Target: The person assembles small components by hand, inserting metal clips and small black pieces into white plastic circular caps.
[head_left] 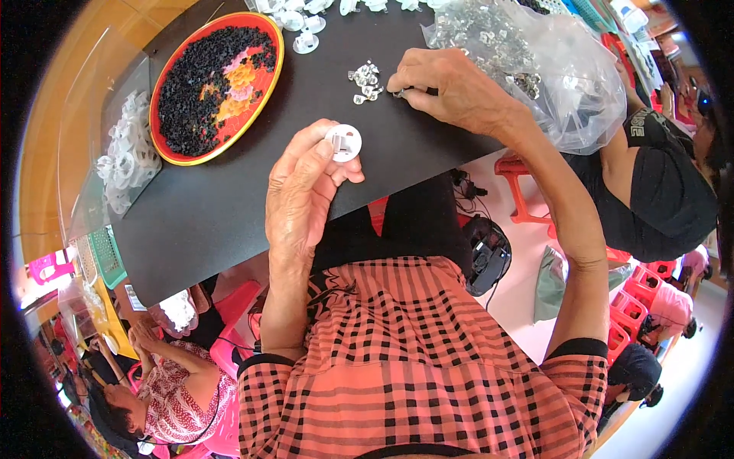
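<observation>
My left hand (297, 180) holds up a round white plastic part (350, 141) between thumb and fingers, above the table's near edge. A rectangular slot and a small hole show in its face. My right hand (459, 88) is closed in a pinch low over the dark table (252, 222), with a small shiny metal piece (399, 93) at its fingertips, mostly hidden. Just left of those fingertips lies a small heap of silvery metal pieces (367, 78). The two hands are apart.
A red tray (277, 57) of small black parts stands at the left. White plastic parts (306, 40) lie at the back, more in a clear bin (130, 149). A clear bag (589, 115) of metal pieces sits right. Other people (183, 382) sit nearby.
</observation>
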